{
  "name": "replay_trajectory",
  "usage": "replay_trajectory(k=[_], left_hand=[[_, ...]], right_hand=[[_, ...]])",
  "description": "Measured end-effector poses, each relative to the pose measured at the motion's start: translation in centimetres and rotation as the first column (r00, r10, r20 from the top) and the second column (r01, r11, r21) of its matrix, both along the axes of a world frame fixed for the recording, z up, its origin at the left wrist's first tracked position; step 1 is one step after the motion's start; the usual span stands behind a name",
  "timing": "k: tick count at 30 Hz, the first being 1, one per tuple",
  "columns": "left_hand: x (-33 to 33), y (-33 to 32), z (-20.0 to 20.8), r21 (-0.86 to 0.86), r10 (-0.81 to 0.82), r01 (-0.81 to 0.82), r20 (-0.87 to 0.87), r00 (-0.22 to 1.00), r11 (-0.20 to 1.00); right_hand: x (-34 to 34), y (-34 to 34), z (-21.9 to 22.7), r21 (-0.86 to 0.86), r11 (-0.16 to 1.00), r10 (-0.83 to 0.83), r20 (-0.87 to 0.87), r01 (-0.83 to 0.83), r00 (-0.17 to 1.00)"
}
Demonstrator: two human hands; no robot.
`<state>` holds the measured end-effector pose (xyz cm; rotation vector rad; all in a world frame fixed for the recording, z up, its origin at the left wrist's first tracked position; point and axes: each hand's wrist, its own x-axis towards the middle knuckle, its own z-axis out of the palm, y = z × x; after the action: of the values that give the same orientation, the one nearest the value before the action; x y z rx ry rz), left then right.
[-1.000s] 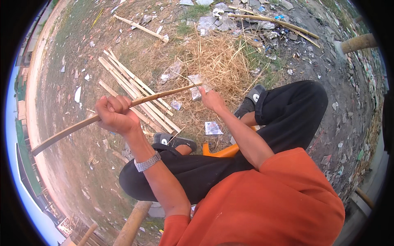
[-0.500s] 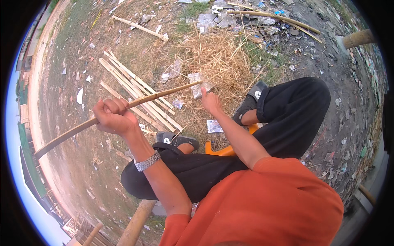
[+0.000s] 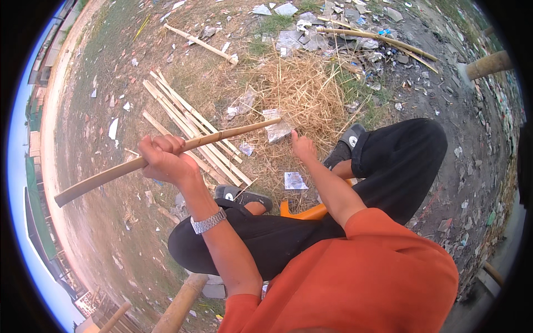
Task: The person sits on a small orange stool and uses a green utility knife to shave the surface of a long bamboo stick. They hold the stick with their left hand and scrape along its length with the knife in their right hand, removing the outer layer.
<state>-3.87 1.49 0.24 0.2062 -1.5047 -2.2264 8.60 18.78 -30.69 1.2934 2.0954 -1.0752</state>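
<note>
My left hand is closed in a fist around a long bamboo strip. The strip slants across the view: its wider end sticks out to the lower left, and its thin end lies over the straw at the right. My right hand is just beyond that thin end, thumb up and fingers curled; what they hold, if anything, is hidden. A small gap shows between the right thumb and the strip's tip. Several pale split bamboo strips lie on the ground beyond my left hand.
A heap of dry shavings lies ahead of my feet. One bamboo stick is at the far left, and longer poles rest on rubble at the far right. An orange plastic stool shows beneath my legs. A thick bamboo pole rises behind my left elbow.
My right hand has moved a little to the right, away from the strip's tip. The strip's wide end has risen slightly with my left hand. The whole view has shifted a bit.
</note>
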Motion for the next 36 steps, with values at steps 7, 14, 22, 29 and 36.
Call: replay_trajectory(k=[7, 14, 22, 29, 36], left_hand=[[0.0, -0.4, -0.3, 0.064, 0.036, -0.035, -0.014, 0.999, 0.997], [0.1, -0.3, -0.3, -0.023, 0.129, -0.129, 0.01, 0.992, 0.991], [0.6, 0.4, -0.1, -0.077, 0.179, -0.175, 0.045, 0.983, 0.982], [1.2, 1.0, 0.2, -0.121, 0.153, -0.153, -0.002, 0.988, 0.981], [1.4, 1.1, 0.3, -0.104, 0.165, -0.162, 0.012, 0.986, 0.981]], right_hand=[[-1.6, -1.3, 0.6, 0.038, 0.998, 0.058, -0.068, -0.056, 0.996], [-1.7, -1.1, 1.6, 0.081, 0.997, -0.005, -0.135, 0.016, 0.991], [-1.9, -5.3, 21.3, -0.185, 0.916, 0.216, -0.52, -0.356, 0.826], [-1.7, -5.8, 21.7, -0.061, 0.925, 0.292, -0.521, -0.376, 0.802], [-1.8, -5.6, 20.4, -0.054, 0.955, 0.225, -0.504, -0.29, 0.834]])
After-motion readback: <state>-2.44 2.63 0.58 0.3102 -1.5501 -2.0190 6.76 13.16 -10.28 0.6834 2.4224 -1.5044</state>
